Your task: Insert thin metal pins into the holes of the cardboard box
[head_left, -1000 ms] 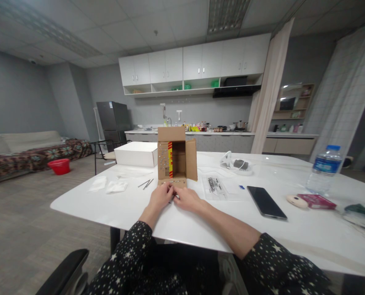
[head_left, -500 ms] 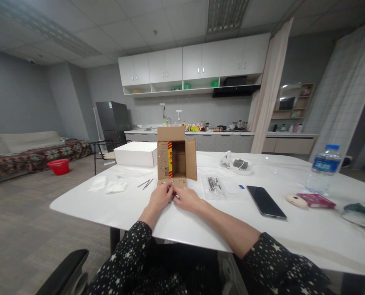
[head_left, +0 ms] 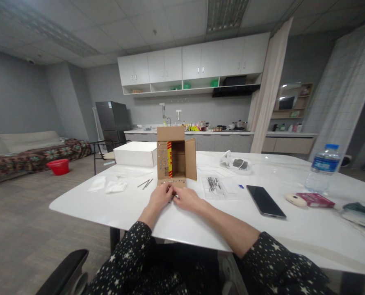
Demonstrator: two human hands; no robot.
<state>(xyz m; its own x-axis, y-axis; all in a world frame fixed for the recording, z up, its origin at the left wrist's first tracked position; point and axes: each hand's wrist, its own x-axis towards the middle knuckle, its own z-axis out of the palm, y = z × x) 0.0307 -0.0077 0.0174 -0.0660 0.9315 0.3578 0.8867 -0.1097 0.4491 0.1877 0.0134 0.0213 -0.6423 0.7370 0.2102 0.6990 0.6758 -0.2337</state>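
The cardboard box blocks the way at twelve o'clock; the bare counter lies free at nine, while the phone obstructs three o'clock.

The table has a smooth, glossy white top that catches the ceiling light. On it, the open box is matt brown corrugated cardboard with a red and yellow printed strip. To its left, the white box looks like matt card. At right, the phone has a glossy black glass face, and the water bottle is clear plastic with a blue label. Both sleeves are dark cloth printed with white stars.
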